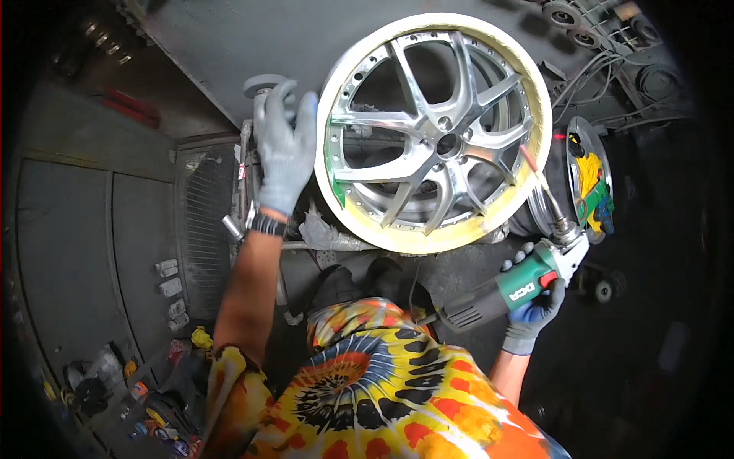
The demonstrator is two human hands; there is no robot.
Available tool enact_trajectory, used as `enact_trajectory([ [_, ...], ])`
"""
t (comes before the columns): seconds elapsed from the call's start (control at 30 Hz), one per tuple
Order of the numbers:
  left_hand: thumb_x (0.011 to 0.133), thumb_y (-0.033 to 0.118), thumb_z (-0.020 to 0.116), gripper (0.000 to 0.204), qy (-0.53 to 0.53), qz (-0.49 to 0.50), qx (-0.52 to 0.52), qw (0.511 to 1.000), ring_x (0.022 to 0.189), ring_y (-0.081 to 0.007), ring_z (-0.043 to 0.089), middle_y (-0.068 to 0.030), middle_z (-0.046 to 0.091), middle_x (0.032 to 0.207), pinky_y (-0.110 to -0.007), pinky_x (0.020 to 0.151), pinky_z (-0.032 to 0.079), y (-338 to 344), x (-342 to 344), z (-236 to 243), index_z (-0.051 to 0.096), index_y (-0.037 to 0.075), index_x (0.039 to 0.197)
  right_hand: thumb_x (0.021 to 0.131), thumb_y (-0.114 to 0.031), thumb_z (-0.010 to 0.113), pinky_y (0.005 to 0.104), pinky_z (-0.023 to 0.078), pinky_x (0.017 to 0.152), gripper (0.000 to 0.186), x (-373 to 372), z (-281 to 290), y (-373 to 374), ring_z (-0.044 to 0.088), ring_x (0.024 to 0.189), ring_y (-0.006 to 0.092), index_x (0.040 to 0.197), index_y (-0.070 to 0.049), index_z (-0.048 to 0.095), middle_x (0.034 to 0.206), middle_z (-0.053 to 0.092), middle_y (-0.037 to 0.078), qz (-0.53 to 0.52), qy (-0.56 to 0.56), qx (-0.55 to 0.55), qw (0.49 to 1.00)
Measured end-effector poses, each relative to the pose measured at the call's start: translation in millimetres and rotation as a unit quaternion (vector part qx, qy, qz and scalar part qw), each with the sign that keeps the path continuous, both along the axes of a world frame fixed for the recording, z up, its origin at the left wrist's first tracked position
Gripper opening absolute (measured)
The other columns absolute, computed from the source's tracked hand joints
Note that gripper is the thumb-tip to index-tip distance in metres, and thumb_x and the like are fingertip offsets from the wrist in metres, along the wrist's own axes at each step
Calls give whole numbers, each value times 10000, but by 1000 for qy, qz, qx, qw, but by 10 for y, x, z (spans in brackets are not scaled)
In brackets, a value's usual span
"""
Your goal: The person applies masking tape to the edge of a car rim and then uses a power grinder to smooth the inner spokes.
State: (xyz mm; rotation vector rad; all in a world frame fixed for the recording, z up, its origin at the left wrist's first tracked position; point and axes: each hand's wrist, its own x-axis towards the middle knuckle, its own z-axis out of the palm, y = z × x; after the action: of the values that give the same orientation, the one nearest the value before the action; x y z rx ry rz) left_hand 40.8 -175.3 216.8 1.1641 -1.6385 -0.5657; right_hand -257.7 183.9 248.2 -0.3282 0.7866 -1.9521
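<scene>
A silver multi-spoke alloy wheel [417, 159] is propped up in front of me. Cream-yellow masking [447, 239] covers its outer lip, and a strip of green tape [333, 182] runs along the left side. Just left of the lip, my left hand [284, 153], in a grey glove, is open with the fingers raised and apart. My right hand [541, 307], also gloved, grips a green and black electric grinder [508, 288] by its body. From the grinder's head a thin shaft with a reddish tip [529, 159] points up at the wheel's lower right spokes; contact cannot be told.
A round grey disc [264, 84] sits beyond my left fingers on a metal frame. At right, another wheel [577, 130] holds yellow and green cloths [589, 180]. Cables [604, 69] hang at the upper right. Assorted clutter [153, 405] lies lower left.
</scene>
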Motion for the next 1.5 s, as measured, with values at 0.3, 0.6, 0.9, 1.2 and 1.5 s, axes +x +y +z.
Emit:
enact_trajectory([
  [0.3,1018,373,730,353,13,-126,0,992,785,-223,626,-90,626,840,-387,766,535,-704,-408,-160,681,28,1080,955,-500,753,520,539,1050,824,817,26,-103,644,1185,324,1548,-3,468,1382,617,198,-59,119,138,981],
  [0.6,1028,234,738,232,107,-176,-20,978,630,-175,655,-113,683,739,-340,612,521,-703,-465,-243,676,22,959,991,-685,644,504,583,927,861,761,-1,-233,638,1054,320,1520,-40,434,1269,580,212,-105,-41,83,990],
  [0.9,1008,188,757,288,154,-199,54,966,633,-314,674,-144,613,702,-380,590,509,-686,-454,-189,602,24,828,1011,-571,675,490,567,963,738,814,-25,-245,608,1063,298,1495,-57,456,1264,562,195,-164,-14,136,977],
  [1.2,974,108,779,142,118,-205,90,968,664,-271,669,-120,637,765,-355,599,510,-686,-420,-143,688,20,910,1003,-592,668,477,548,947,800,900,22,-344,618,1051,300,1559,-62,445,1265,583,193,-172,-6,178,969],
  [1.5,1018,168,731,151,88,-182,61,977,632,-326,663,-137,639,716,-394,582,504,-667,-431,-162,717,45,932,1006,-568,670,483,534,945,784,839,-50,-347,618,1071,312,1553,-48,457,1274,582,197,-145,12,148,978],
])
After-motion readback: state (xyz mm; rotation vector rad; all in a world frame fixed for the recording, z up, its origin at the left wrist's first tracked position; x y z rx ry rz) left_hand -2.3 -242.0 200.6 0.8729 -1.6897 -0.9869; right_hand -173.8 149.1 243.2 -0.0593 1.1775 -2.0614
